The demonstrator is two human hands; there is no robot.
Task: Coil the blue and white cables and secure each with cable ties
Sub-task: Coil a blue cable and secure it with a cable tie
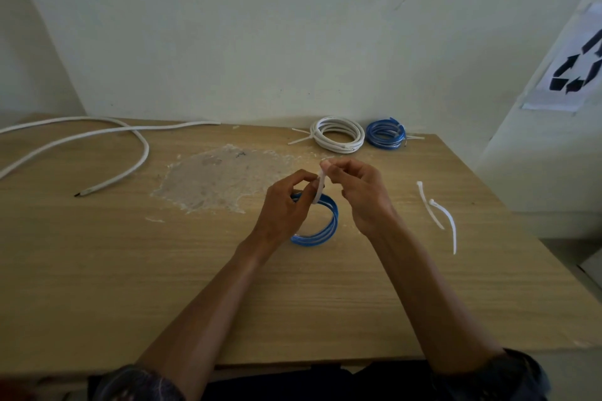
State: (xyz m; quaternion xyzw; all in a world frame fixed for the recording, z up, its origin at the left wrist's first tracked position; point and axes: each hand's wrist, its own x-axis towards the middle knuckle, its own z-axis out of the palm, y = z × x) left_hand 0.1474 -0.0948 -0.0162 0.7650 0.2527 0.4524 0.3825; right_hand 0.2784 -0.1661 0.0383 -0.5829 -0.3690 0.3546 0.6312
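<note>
Your near blue coil (321,228) has pale streaks, and the cable tie (321,184) on it is white. Farther off are a white coil (338,137) and a far blue coil (384,133). The loose cable (145,150) is white with a black tip, the spare ties (431,203) white. The table (130,270) is light wood grain with a greyish patch (221,176); the white paper (583,65) bears black arrows.

Wooden table (97,270), rough pale patch (221,176), recycling sign (576,65)

Left hand (286,205) and right hand (361,195), close together out front, each pinch one cable tie (320,187).
</note>
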